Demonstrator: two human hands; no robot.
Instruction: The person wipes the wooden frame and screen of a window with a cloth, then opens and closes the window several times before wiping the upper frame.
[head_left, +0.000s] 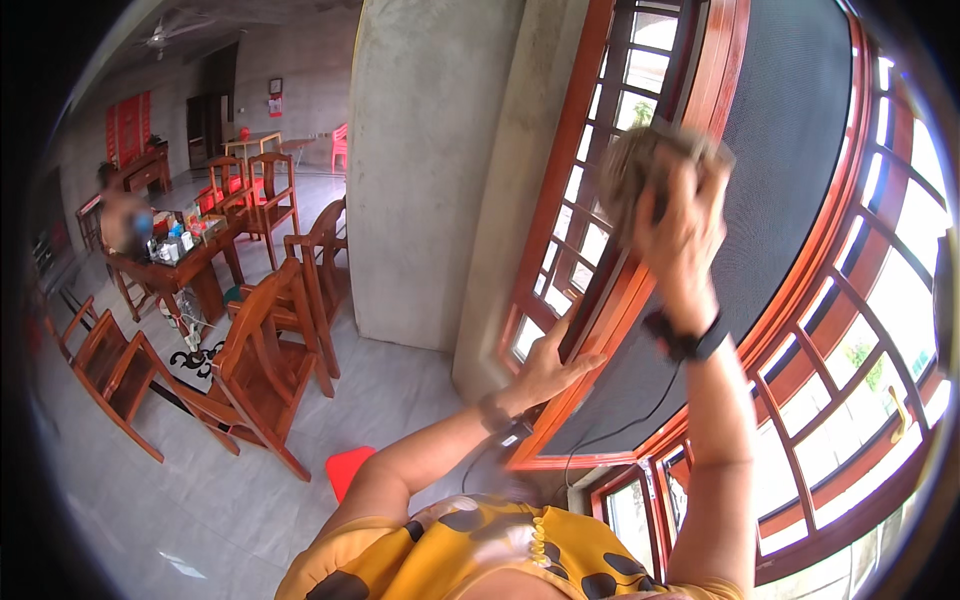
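Observation:
My right hand (684, 225) presses a bunched grey-brown cloth (637, 169) against the upright edge of a reddish-brown window screen frame (611, 300). Motion blurs both cloth and fingers. Dark mesh (780, 172) fills this frame, which stands swung out from the window opening. Lower down, my left hand (551, 367) grips the same upright, thumb on the near face and fingers round the far side. Behind the frame is a barred window (577, 187) set beside a bare concrete wall. Each wrist wears a dark band.
To the right is another barred casement (832, 360) with a yellowish handle (902, 416). A black cable (637, 426) hangs past the screen. A red stool (349, 469) stands on the tiled floor below. Wooden chairs (259, 367) surround a tea table (176, 274), where a person (124, 214) sits.

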